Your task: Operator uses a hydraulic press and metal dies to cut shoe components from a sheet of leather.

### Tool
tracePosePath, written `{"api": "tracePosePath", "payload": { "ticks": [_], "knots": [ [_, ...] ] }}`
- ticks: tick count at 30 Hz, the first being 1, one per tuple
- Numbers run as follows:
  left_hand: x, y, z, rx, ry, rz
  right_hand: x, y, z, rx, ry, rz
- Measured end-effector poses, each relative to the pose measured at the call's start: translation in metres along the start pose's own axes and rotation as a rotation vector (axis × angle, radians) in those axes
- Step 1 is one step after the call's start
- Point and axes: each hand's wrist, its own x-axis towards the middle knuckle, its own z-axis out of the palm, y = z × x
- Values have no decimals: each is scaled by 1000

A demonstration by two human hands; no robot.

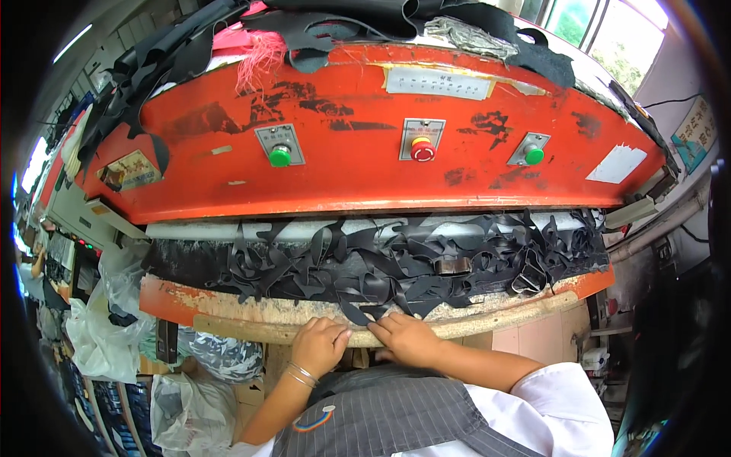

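Both my hands are at the pale wooden rail along the front of a red press bed. My left hand, with silver bangles at the wrist, has its fingers bent over the rail. My right hand grips the rail just to the right, thumb lower than the fingers. Its fingertips are close to the tip of a black leather scrap hanging forward; whether they touch it I cannot tell. Beyond lies a tangle of black leather offcuts. Among them are a metal cutting die and a brownish metal-edged block.
Above the bed spans the red press head, bearing green buttons and a red stop button. Black leather sheets and pink threads lie on top. Plastic bags stand at left.
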Motion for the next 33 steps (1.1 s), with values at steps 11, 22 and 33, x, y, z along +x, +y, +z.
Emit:
{"api": "tracePosePath", "payload": {
  "ticks": [11, 22, 33],
  "knots": [
    [13, -8, 6, 107, 24, -94, 10, 3, 3, 39, 20, 43],
    [282, -162, -64, 186, 287, -45, 113, 84, -45, 954, -383, 101],
    [334, -240, -36, 51, 354, 4, 147, 74, -23, 1386, -257, 446]
  ]
}}
